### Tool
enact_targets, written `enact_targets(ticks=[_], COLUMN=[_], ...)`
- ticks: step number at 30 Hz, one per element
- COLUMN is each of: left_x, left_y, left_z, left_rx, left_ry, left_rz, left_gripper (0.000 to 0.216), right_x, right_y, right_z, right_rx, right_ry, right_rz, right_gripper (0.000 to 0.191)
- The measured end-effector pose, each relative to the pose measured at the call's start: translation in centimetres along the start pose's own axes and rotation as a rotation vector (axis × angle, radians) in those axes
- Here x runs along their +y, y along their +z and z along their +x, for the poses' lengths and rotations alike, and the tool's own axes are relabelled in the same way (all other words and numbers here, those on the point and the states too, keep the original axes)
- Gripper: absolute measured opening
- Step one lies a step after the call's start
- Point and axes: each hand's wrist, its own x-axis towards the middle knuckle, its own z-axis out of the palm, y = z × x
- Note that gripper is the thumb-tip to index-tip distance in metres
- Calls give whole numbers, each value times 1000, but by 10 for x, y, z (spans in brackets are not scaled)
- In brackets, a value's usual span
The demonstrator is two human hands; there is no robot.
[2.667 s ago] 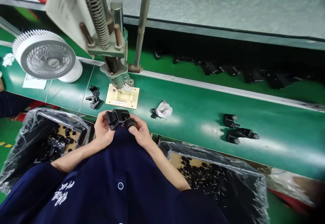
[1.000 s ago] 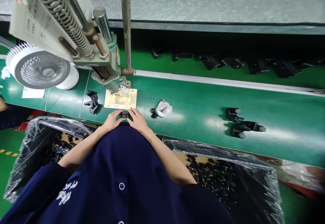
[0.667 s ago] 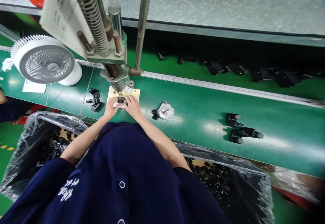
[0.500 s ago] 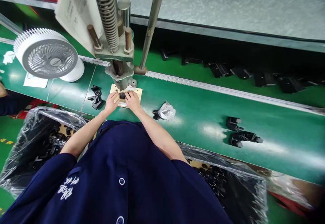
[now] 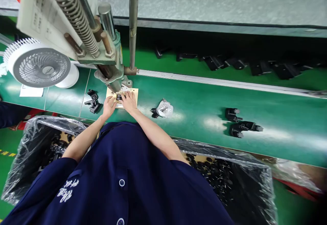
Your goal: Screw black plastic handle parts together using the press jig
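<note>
A small black plastic part (image 5: 119,97) sits on the cream fixture plate (image 5: 135,93) under the head of a manual press (image 5: 114,83). My right hand (image 5: 129,102) grips the part from the right with its fingertips. On the plate's left side is my left hand (image 5: 109,107), fingers bent and a little apart, beside the part with nothing visible in them. Fine detail between the fingers is too small to make out. Black plastic pieces (image 5: 93,103) lie on the green bench just left of my left hand.
A white fan (image 5: 42,67) stands at the left. On the bench rest a clear plastic bag (image 5: 165,109) and black parts (image 5: 240,126). Plastic-lined bins (image 5: 58,124) of black pieces flank my body. More black parts line the back shelf (image 5: 214,62). Another person's sleeve (image 5: 12,114) shows far left.
My left hand has drawn slightly away from the black part, while my right hand stays at it. The view has shifted, so the press leans further left.
</note>
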Motion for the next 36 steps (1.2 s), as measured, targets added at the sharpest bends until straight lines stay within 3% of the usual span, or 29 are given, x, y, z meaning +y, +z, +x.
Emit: enact_targets(ticks=[5,9,12,15,18,24,30,36], left_x=[13,23,32,44,56,69,64,64], left_y=[-17,-35,-40,-33,-23,-17,-24,-23], left_z=[-30,-66,-82,-84,-76,-69,-77,-71], left_rx=[-23,-126,-250,-376,-448,-428,-405,-404], left_ry=[-16,-56,-75,-63,-50,-107,-219,-232], left_rz=[-19,-56,-72,-86,-89,-88,-86,-106], left_gripper=[20,22,24,24,22,24,23,22], right_x=[14,65,110,142,157,162,161,158], right_y=[-15,-46,-66,-70,-67,-74,-70,-64], right_z=[-59,-124,-147,-140,-118,-111,-135,-140], right_rx=[4,-6,-57,-148,-210,-220,-55,145], right_ry=[105,453,690,806,875,863,860,937], right_rz=[-7,-61,-67,-23,10,60,119,184], right_gripper=[38,37,39,29,25,18,23,24])
